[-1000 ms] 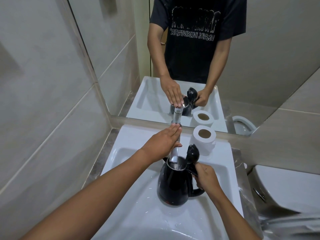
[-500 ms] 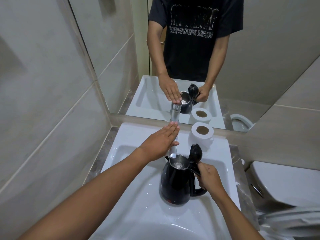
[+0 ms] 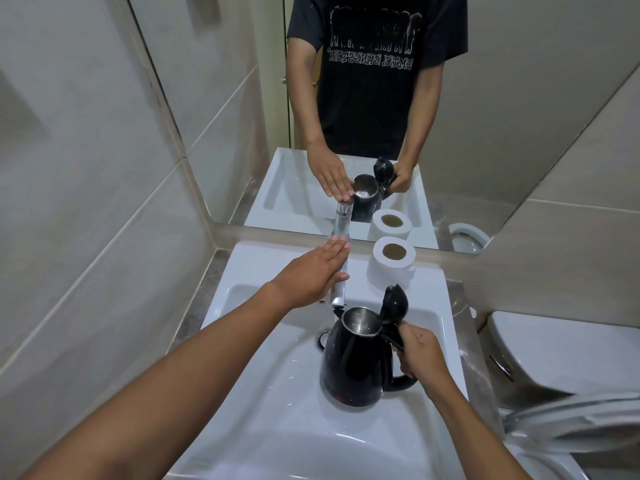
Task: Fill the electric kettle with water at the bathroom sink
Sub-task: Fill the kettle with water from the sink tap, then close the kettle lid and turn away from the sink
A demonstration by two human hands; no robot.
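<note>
A black electric kettle [image 3: 353, 368] stands upright in the white sink basin [image 3: 263, 341], its lid [image 3: 394, 303] flipped up and its steel rim showing. My right hand [image 3: 420, 355] grips the kettle's handle at the right. The chrome tap [image 3: 338, 291] reaches out over the basin, its spout end just left of the kettle's mouth. My left hand [image 3: 311, 273] lies flat on top of the tap with fingers straight and together. I cannot tell whether water is running.
A toilet paper roll [image 3: 393, 265] stands on the sink's back ledge, right of the tap. A mirror [image 3: 381, 116] behind reflects me and the sink. A toilet with cistern [image 3: 568, 355] sits close on the right. A tiled wall closes the left side.
The kettle has shifted slightly right and toward me, so its mouth sits beside the spout instead of under it. My left hand stays flat on the tap.
</note>
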